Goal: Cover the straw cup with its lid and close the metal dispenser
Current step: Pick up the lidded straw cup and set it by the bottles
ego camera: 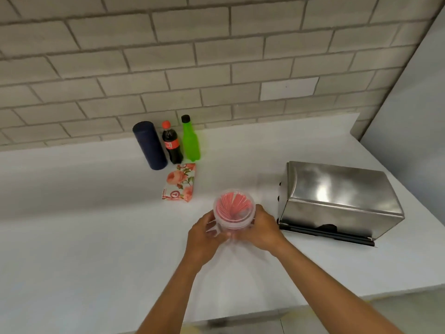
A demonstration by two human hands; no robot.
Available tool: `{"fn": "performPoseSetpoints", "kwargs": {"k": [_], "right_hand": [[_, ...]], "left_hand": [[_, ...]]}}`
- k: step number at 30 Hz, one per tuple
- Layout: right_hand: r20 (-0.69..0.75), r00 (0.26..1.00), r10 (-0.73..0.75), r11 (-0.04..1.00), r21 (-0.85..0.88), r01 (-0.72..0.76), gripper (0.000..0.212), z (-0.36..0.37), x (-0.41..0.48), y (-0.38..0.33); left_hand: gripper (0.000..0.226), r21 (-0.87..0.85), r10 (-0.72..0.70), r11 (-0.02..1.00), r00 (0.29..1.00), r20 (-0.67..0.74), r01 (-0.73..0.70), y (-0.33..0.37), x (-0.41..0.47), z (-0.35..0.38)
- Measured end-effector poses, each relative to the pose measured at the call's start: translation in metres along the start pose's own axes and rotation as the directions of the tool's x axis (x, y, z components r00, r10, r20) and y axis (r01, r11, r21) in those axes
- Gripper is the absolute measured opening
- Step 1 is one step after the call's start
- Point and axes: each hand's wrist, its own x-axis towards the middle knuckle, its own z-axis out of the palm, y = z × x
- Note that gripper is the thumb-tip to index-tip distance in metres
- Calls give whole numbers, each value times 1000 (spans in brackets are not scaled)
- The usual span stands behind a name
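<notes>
A clear plastic straw cup (234, 209) full of red straws stands on the white counter (96, 249), near its middle. A clear lid seems to lie over its rim, though blur makes this hard to tell. My left hand (204, 237) wraps the cup's left side and my right hand (261, 229) wraps its right side. The metal dispenser (337, 201) sits just right of my right hand, its shiny cover down and a dark slot showing along its front bottom edge.
At the back by the brick wall stand a dark blue cylinder (149, 145), a cola bottle (172, 147) and a green bottle (190, 139). A floral napkin pack (179, 186) lies left of the cup. The counter's front edge runs below my forearms.
</notes>
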Motion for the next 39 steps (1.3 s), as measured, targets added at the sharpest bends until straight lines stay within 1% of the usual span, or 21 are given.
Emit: {"fn": "performPoseSetpoints", "kwargs": {"k": [2,4,10,13,19,21,23,26,27,28,30,31,33,36,39], "right_hand": [[-12,999,30,999,33,-30,90,4,7,3],[-38,998,43,997,61,-40,91,7,12,5],[-72,997,37,996,87,-31,91,12,41,1],[-81,996,30,994,108,-22,91,12,63,0],[-82,996,23,990,140,-11,81,10,109,-2],[-76,996,39,990,135,-29,76,11,127,-2],[-100,994,53,990,132,-40,64,11,148,-2],[-123,992,12,1000,3,-12,49,10,179,-4],[-130,991,19,1000,-6,-20,43,9,185,-9],[-139,990,33,999,-4,-34,41,9,196,-10],[-145,989,40,999,1,-40,52,7,215,-13],[-148,987,66,998,7,-66,59,7,222,-14],[-133,989,67,997,-14,-70,68,5,235,-16],[-164,984,70,998,8,-70,66,5,257,-15],[-179,983,37,998,-38,-44,64,4,278,-11]], "left_hand": [[63,-2,27,1000,1000,15,-27,-6,8,-1],[64,-23,37,999,999,35,-37,-11,15,-2],[61,-43,70,997,995,72,-67,-6,46,-8],[58,-36,96,995,993,65,-93,-3,66,-9],[53,-48,143,989,990,22,-142,2,109,-6],[50,-33,158,987,987,-1,-158,6,124,-4],[48,-52,140,989,990,-28,-141,11,140,-2],[48,-14,128,992,991,-41,-129,11,171,-1],[49,4,126,992,991,-37,-126,11,181,-1],[49,20,119,993,992,-36,-118,11,190,-1],[49,27,108,994,993,-44,-107,13,203,0],[48,14,105,994,993,-52,-104,15,208,1],[48,-40,101,994,993,-57,-103,21,216,3],[53,-75,105,991,992,-64,-109,24,233,7],[53,-75,139,986,986,-87,-146,26,251,10]]}}
